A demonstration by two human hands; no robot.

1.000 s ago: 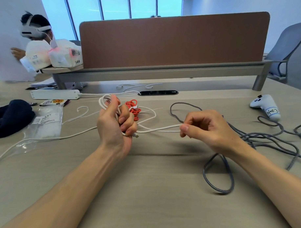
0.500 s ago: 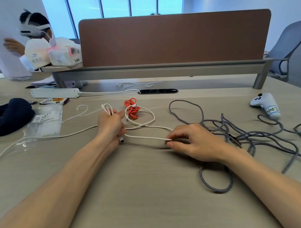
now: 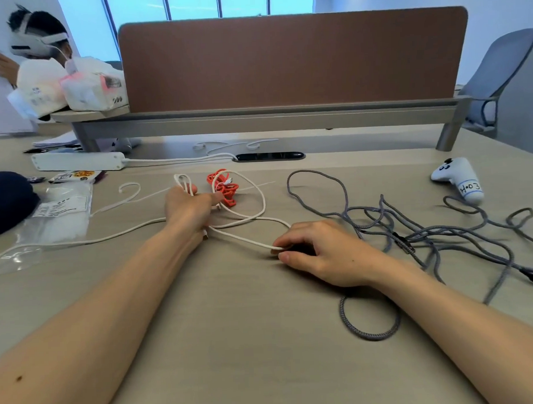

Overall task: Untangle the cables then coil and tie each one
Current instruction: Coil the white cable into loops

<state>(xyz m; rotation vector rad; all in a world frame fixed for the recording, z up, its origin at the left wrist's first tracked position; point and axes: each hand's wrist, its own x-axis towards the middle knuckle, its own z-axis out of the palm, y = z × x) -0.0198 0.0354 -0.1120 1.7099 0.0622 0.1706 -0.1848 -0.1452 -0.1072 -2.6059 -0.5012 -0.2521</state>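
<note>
Left hand (image 3: 188,210) grips white cable (image 3: 245,239) loops — right hand (image 3: 327,254) pinches its strand (clear bag (image 3: 60,219), white contents, nearby).

Office: partitioned desk (image 3: 264,338), swivel chair (image 3: 496,70), windows (image 3: 192,5)

white cable (image 3: 245,240) cut off at left edge, grey cable (image 3: 371,338) partly under right forearm (image 3: 462,313), bag label (image 3: 60,206) unreadable

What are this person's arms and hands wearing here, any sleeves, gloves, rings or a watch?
Nothing worn shows. The left hand and right hand are bare, no gloves or rings visible. Both forearms are bare to the frame's edge: no sleeves, watch or bracelet. The left forearm has one small dark spot low down.
</note>
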